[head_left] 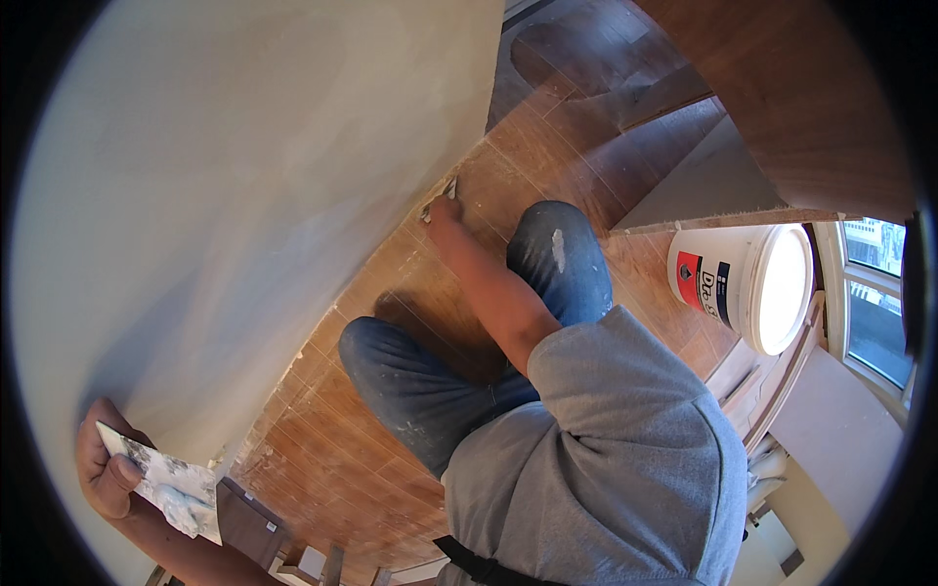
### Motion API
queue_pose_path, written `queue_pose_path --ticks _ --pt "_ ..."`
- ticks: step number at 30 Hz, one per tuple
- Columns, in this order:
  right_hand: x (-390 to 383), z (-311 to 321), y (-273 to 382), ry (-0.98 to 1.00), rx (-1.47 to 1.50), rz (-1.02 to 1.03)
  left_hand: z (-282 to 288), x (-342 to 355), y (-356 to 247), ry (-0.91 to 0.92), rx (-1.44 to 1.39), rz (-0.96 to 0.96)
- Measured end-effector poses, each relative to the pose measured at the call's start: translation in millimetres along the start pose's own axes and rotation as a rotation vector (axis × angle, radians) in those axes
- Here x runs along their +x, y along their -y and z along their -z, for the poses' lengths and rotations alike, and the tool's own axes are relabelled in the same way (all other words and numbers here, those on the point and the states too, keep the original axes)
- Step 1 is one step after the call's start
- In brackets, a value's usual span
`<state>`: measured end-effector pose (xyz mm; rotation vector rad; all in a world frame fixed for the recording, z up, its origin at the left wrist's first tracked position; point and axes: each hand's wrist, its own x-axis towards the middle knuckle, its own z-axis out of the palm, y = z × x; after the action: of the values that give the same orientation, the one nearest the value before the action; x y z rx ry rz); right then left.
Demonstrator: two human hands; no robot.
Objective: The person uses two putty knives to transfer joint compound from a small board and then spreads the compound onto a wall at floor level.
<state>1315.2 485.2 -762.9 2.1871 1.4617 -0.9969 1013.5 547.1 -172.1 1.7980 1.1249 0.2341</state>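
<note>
Pale plastered wall fills the upper left of the frame, meeting a wood-look floor along a seam that runs from lower left toward upper centre. My right hand is stretched out to that seam just above centre, closed on a small putty knife whose blade touches the bottom edge of the wall. My left hand sits at the lower left, thumb and fingers clamped on a flat hawk plate smeared with grey-white filler.

I judge the step in hand to be filling or scraping along the foot of the wall. The next move, as I read it, calls for keeping the blade flat against the seam and for fresh filler off the plate.

Filler on the plate looks wet and uneven, spread thin with a thicker lump near its lower edge. White dust and smears line the floor beside the seam.

Outward from the hands: my knees in paint-flecked jeans rest on the floor at centre, my grey shirt below them. A white bucket stands open at the right, near a window.
</note>
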Motion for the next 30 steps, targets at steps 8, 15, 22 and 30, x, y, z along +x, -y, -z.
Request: queue_pose_path --ticks 8,15,22,30 --pt "31.3 13.1 -24.9 -0.027 0.040 -0.047 2.0 3.8 -1.8 0.043 0.009 -0.025" --pt "15.2 5.6 5.7 -0.423 0.991 -0.222 10.8 7.4 0.7 0.123 0.029 -0.028" --pt "-91.0 43.7 96.6 -0.958 1.732 -0.207 8.1 4.6 5.5 0.177 -0.021 -0.022" --pt "-224.8 11.1 72.9 -0.033 2.439 -0.373 1.1 10.1 -3.5 0.303 -0.132 -0.032"
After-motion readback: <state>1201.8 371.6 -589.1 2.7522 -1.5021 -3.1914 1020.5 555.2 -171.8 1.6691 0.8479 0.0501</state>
